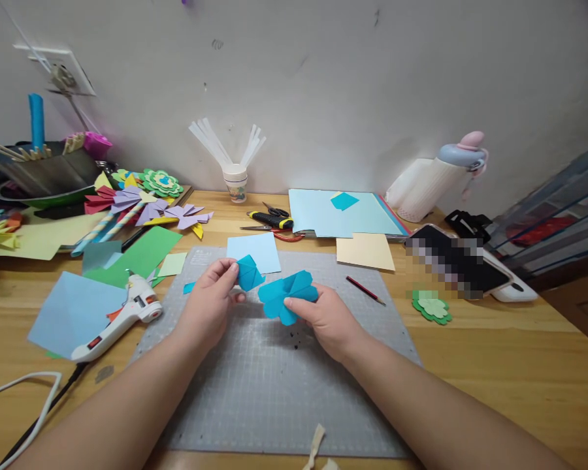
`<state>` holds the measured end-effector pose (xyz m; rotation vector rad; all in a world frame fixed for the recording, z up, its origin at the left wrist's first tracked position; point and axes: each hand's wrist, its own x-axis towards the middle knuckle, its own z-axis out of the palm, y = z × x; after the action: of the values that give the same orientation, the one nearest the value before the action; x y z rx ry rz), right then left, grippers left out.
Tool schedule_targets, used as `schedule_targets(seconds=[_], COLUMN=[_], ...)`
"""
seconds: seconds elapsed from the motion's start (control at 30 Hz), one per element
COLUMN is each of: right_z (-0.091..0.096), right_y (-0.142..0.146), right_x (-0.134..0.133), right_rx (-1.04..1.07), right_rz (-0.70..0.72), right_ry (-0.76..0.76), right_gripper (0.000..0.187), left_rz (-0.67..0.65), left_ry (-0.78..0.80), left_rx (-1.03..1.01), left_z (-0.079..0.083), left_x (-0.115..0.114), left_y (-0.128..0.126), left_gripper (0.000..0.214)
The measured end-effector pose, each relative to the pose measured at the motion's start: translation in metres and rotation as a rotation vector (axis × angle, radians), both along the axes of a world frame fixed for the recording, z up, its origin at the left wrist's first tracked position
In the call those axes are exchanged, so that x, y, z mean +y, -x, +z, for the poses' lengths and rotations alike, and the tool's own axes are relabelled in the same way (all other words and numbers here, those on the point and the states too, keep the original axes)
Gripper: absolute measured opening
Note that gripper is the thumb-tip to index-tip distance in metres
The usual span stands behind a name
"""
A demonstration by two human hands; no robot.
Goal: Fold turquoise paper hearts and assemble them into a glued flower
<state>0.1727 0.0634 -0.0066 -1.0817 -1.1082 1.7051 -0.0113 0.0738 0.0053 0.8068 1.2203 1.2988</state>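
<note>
Between the thumb and fingers of my left hand [214, 294] is a small creased blue paper piece [249, 273]. My right hand [330, 320] pinches a blue paper flower [285, 295] with rounded petals and fold lines, its thumb lying on top. The two blue papers are close together, over the grey cutting mat [274, 391]. A blue paper scrap [189, 288] lies left of my left hand. Beyond my hands are a light blue paper square [253, 250] and a cream paper sheet [365, 252]. To the right of the mat's middle rests a pencil [365, 290].
A hot glue gun [122, 316] with its cord lies at left, near folded paper flowers [142, 199]. Scissors [274, 212], a paper cup [236, 183] of white sticks and a sheet stack [323, 212] stand behind. At right are a phone [458, 261], bottle [434, 176] and green paper flower [432, 307].
</note>
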Motion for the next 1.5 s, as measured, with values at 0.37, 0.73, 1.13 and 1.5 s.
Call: schedule_targets(seconds=[0.37, 0.73, 1.13, 1.5], right_z=[0.002, 0.002, 0.002, 0.009], right_y=[0.000, 0.000, -0.003, -0.008], right_x=[-0.001, 0.000, 0.001, -0.002], right_rx=[-0.194, -0.135, -0.031, 0.050], right_rz=[-0.049, -0.133, -0.009, 0.391], right_ry=[-0.044, -0.080, 0.079, 0.359], right_gripper=[0.014, 0.014, 0.020, 0.024], left_rz=[-0.118, -0.173, -0.128, -0.258], left_ry=[0.033, 0.022, -0.031, -0.143], left_rx=[-0.035, 0.050, 0.030, 0.291], left_z=[0.010, 0.002, 0.001, 0.016], left_x=[-0.005, -0.006, -0.003, -0.011], left_y=[-0.002, -0.005, 0.003, -0.003], left_gripper=[0.034, 0.023, 0.025, 0.020])
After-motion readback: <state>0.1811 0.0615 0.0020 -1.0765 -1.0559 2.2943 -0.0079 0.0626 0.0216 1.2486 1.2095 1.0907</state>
